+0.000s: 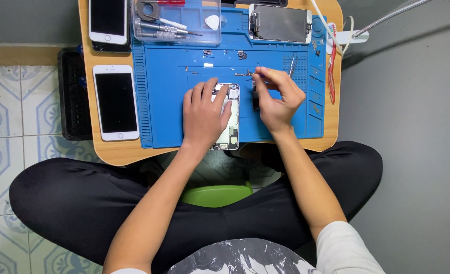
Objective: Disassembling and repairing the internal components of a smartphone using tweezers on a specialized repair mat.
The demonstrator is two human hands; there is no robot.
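1. Teardown stage, by the look of it: an opened white-and-silver phone chassis (228, 117) with its screen off lies on the blue silicone repair mat (164, 101), about centre, near the front edge of the small wooden counter (114, 152).

2. Left hand (203, 114) lies flat over the chassis, fingers (197, 94) spread and relaxed, pressing it down rather than gripping anything.

3. Right hand (276, 99) sits just right of the chassis, fingers (268, 75) pinched together on something tiny at the tips. Could be a screw or a small tool tip, honestly too small to tell.

4. Small dark part (256, 99) lies on the mat between the two hands, half hidden under the right hand.

5. Around it: little screws and brackets (220, 56) scattered on the mat's upper area, a clear plastic lid with screwdrivers (176, 23) top left, and the detached screen assembly lying face down (280, 23) top right.

6. Two white smartphones (115, 101) rest off the mat on the left side of the counter.

7. My read: we're mid small-parts work on the chassis internals. Whatever the pinch holds, the next bit needs a steady, fine placement while the left hand keeps the chassis from sliding.
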